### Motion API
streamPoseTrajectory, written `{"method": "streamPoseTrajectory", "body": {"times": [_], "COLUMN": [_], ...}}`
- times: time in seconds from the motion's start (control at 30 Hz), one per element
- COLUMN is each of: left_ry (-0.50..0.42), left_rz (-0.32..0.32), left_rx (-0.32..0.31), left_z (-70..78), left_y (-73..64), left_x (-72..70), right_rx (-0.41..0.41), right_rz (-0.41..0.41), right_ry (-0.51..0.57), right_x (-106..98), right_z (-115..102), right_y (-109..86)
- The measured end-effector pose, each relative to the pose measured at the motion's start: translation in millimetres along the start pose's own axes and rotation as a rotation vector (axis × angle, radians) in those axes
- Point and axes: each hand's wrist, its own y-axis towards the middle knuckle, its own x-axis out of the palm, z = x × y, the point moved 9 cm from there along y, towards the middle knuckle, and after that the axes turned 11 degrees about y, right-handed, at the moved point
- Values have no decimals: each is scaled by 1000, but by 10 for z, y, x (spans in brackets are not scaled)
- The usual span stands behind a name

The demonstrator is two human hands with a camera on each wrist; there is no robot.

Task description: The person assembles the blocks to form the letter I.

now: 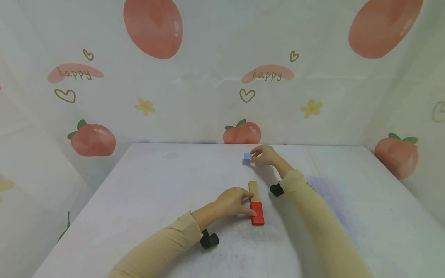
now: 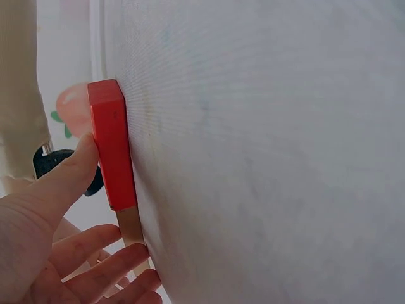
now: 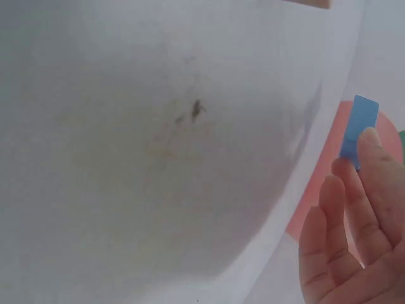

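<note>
My right hand (image 1: 265, 155) pinches a small blue block (image 1: 247, 156) between thumb and fingers near the far edge of the table. In the right wrist view the blue block (image 3: 359, 132) sticks out past the fingertips, with the backdrop behind it. My left hand (image 1: 231, 202) rests by a red block (image 1: 257, 218), its thumb at the red block's side. Its other fingers, loosely extended, reach alongside a plain wooden block (image 1: 253, 188). In the left wrist view the red block (image 2: 114, 145) and the wooden block (image 2: 130, 226) stand end to end in a line.
The white tabletop (image 1: 167, 185) carries a faint purple stain (image 1: 323, 197) on the right. Behind its far edge hangs a backdrop (image 1: 201, 92) printed with fruit, hearts and flowers. Each wrist wears a dark camera, the left wrist camera (image 1: 209, 240) and the right wrist camera (image 1: 276, 189).
</note>
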Motion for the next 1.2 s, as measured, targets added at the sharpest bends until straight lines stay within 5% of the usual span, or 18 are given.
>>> {"method": "streamPoseTrajectory", "body": {"times": [0.63, 1.2], "left_ry": [3, 11], "left_rz": [-1, 14], "left_rx": [1, -2], "left_z": [1, -4], "left_y": [16, 19], "left_x": [6, 6], "right_rx": [-91, -10], "right_rz": [-20, -43], "right_ry": [43, 73], "right_x": [-43, -45], "right_z": [-3, 64], "right_y": [-148, -315]}}
